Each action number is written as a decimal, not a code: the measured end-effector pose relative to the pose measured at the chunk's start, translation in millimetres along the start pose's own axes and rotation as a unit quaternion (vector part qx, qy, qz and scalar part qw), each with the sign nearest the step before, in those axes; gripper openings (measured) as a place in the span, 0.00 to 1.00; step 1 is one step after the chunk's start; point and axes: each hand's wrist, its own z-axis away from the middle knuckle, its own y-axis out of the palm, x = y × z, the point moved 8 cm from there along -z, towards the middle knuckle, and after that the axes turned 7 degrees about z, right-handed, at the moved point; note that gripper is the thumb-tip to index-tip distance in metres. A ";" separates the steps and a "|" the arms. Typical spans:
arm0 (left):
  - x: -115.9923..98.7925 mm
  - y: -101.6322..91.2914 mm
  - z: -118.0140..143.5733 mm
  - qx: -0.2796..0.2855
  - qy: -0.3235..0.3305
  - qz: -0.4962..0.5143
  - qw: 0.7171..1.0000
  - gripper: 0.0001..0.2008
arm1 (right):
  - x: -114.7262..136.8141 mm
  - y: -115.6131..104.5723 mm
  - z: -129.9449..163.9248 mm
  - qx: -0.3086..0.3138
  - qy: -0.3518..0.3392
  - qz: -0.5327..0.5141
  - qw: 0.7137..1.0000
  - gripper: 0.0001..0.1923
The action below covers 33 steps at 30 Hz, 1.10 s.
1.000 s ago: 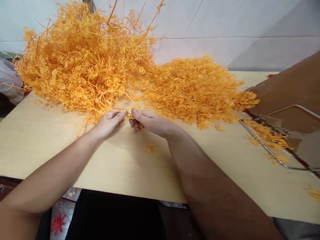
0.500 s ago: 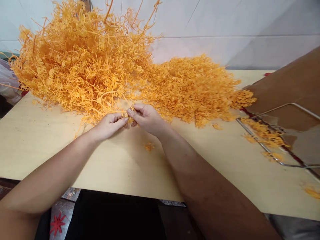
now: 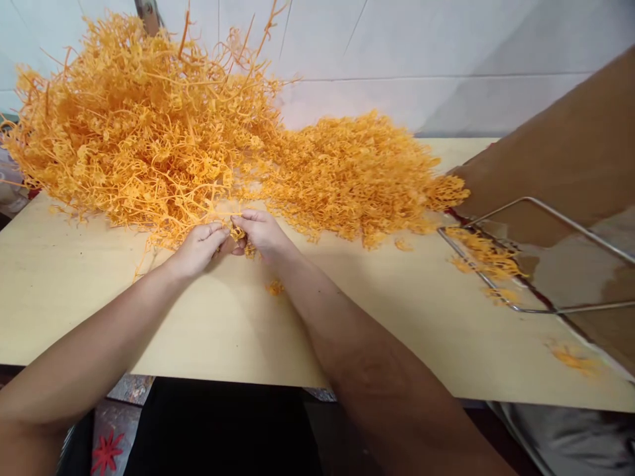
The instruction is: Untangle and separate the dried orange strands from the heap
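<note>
My left hand (image 3: 199, 246) and my right hand (image 3: 262, 237) meet low over the table, in front of the orange piles. Both are closed in a pinch on a small orange branching piece (image 3: 237, 231), plastic by its look. More orange bits show below the right fingers, and the fingertips partly hide what they hold. Just behind the hands rises a large tangled heap of orange stems and flower-like pieces (image 3: 133, 132). A lower pile of smaller orange pieces (image 3: 357, 178) lies to its right. One loose orange piece (image 3: 274, 287) rests near my right wrist.
The pale tabletop (image 3: 198, 337) runs up to a white wall (image 3: 421, 39). At the right, a bent metal wire frame (image 3: 555, 210) stands by a brown cardboard sheet (image 3: 555, 125), with orange pieces (image 3: 489, 254) scattered there. A red star-shaped piece (image 3: 106, 453) lies below the table at left.
The view has swung right, so the piles and hands appear further left. My hands remain together, pinching, and more of the orange piece now shows between and under the right fingers.
</note>
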 end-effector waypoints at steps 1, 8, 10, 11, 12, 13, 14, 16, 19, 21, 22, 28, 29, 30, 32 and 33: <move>0.3 -1.6 0.1 -0.010 0.004 -0.003 1.000 0.17 | -0.1 0.5 -0.6 -0.002 0.003 -0.007 1.000 0.13; 3.6 -13.0 0.5 -0.062 0.032 -0.030 0.997 0.15 | -0.4 10.1 -3.6 0.014 0.000 -0.020 1.000 0.12; -1.2 -10.8 6.8 -0.076 0.036 -0.047 0.995 0.15 | -1.9 7.8 -8.7 0.012 -0.017 -0.028 0.999 0.12; -5.8 -6.5 11.8 -0.075 0.042 -0.057 0.995 0.16 | -2.9 2.9 -12.2 -0.005 -0.027 -0.035 0.999 0.11; -11.9 1.8 17.3 -0.058 0.054 -0.066 0.995 0.16 | -4.2 -4.4 -15.9 -0.032 -0.037 -0.044 0.998 0.10; -18.3 13.2 23.2 -0.026 0.068 -0.076 0.994 0.16 | -5.6 -12.7 -19.2 -0.063 -0.044 -0.052 0.996 0.09; -24.2 27.3 28.8 0.022 0.083 -0.087 0.993 0.16 | -6.6 -20.7 -21.7 -0.091 -0.051 -0.058 0.993 0.09; -27.8 52.0 36.4 0.114 0.080 -0.102 0.985 0.15 | -6.6 -30.5 -24.1 -0.114 -0.063 -0.065 0.989 0.11; -16.1 43.1 27.1 0.053 -0.006 -0.042 0.998 0.15 | -1.2 -29.7 -20.4 -0.072 -0.079 -0.072 0.992 0.13; -6.7 23.9 17.1 -0.035 -0.049 0.021 0.998 0.14 | 3.2 -25.0 -13.9 -0.024 -0.078 -0.084 0.993 0.13; -2.0 15.6 13.3 -0.071 -0.066 0.050 0.994 0.13 | 5.2 -23.3 -10.4 -0.005 -0.075 -0.089 0.993 0.14; 13.2 7.4 5.8 -0.118 -0.120 0.183 0.969 0.09 | 15.9 -13.1 2.8 0.041 -0.085 -0.057 0.994 0.16; 11.7 10.3 5.3 -0.101 -0.112 0.190 0.970 0.10 | 15.9 -11.5 3.5 0.032 -0.086 -0.053 0.994 0.16; 9.5 13.1 4.8 -0.083 -0.101 0.195 0.972 0.13 | 15.1 -10.1 4.1 0.017 -0.082 -0.050 0.995 0.16; 5.0 19.3 3.7 -0.041 -0.081 0.196 0.976 0.18 | 11.9 -6.0 5.6 -0.008 -0.065 -0.044 0.997 0.15; 3.1 20.7 3.1 -0.030 -0.070 0.196 0.978 0.19 | 10.8 -3.0 6.8 -0.014 -0.058 -0.047 0.997 0.14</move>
